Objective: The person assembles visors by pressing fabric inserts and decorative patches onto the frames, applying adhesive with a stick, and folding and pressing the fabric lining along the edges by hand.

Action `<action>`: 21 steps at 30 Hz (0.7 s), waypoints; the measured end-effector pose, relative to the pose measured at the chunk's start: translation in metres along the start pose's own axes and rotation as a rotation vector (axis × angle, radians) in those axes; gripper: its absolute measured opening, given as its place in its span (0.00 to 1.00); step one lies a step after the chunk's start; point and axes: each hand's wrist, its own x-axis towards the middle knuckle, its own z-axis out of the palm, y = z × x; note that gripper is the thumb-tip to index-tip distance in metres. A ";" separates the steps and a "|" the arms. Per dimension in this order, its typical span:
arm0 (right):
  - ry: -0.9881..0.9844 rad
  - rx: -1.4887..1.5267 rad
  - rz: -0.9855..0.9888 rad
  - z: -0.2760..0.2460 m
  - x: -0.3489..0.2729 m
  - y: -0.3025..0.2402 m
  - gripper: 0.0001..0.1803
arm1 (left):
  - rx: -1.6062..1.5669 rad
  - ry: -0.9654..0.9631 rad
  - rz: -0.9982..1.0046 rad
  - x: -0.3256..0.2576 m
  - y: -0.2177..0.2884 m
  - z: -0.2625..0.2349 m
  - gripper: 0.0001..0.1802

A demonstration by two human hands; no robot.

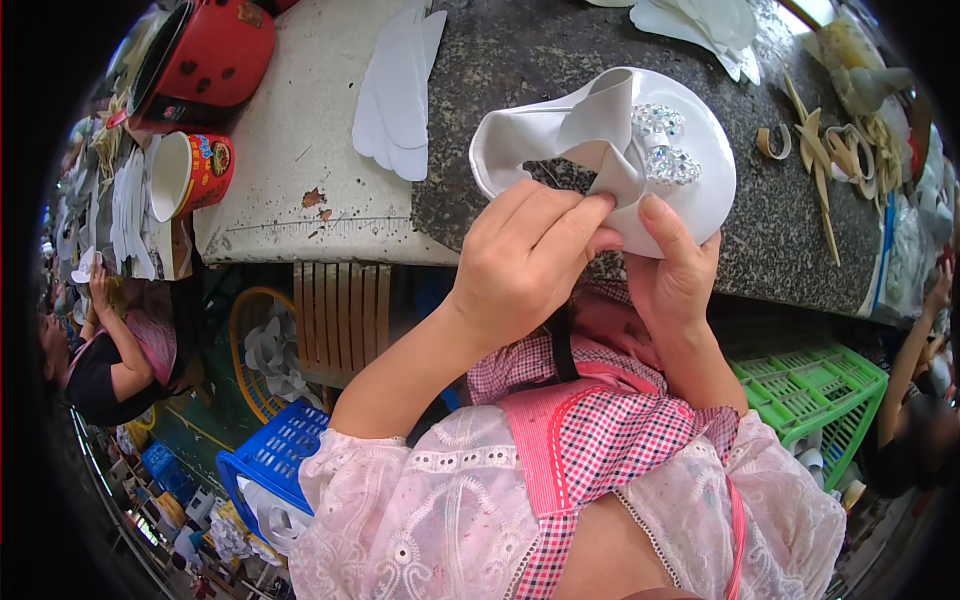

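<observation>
Both hands hold a glossy white shoe upper (706, 130) over the near edge of the dark table. Two clusters of clear crystals (668, 165) sit on its rounded part, and a pale lining strip (600, 110) stands up in folds at its opening. My left hand (525, 245) is closed, with thumb and fingertips pinching the lower edge of the folded lining. My right hand (675, 260) grips the near side, thumb on top beside the left fingertips and the other fingers underneath, mostly hidden.
Flat white sole-shaped pieces (395, 95) lie on the table's left part. Beyond them are a red paper cup (208, 172) and a red container (215, 65). Cut scraps (815, 150) lie at right. A blue basket (285, 450) and green crate (815, 385) stand below; other people work at both sides.
</observation>
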 end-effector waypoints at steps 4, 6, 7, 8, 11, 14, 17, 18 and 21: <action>-0.064 -0.508 -0.449 -0.013 0.000 0.000 0.16 | -0.096 -0.126 -0.135 0.007 0.005 0.001 0.13; -0.105 -0.741 -0.697 -0.020 0.006 -0.001 0.13 | -0.079 -0.211 -0.163 0.011 0.006 -0.002 0.11; -0.162 -0.890 -0.859 -0.021 0.008 -0.002 0.14 | -0.155 -0.280 -0.201 0.012 0.005 -0.005 0.09; -0.223 -1.041 -1.018 -0.023 0.009 -0.003 0.16 | -0.234 -0.348 -0.243 0.014 0.004 -0.007 0.07; -0.318 -1.085 -0.842 -0.027 0.006 -0.011 0.22 | -0.415 -0.653 -0.292 0.021 -0.012 -0.015 0.06; -0.257 -0.455 -0.172 -0.035 0.000 -0.023 0.27 | -0.472 -0.681 -0.277 0.023 -0.014 -0.015 0.06; -0.185 -0.233 0.028 -0.029 0.002 -0.031 0.30 | -0.127 -0.633 -0.055 0.027 -0.014 -0.020 0.09; -0.187 -0.323 0.001 -0.029 0.004 -0.032 0.30 | -0.131 -0.628 -0.052 0.027 -0.012 -0.018 0.09; -0.122 -0.198 -0.049 -0.029 0.001 -0.024 0.26 | -0.230 -0.095 -0.117 0.018 0.003 -0.006 0.17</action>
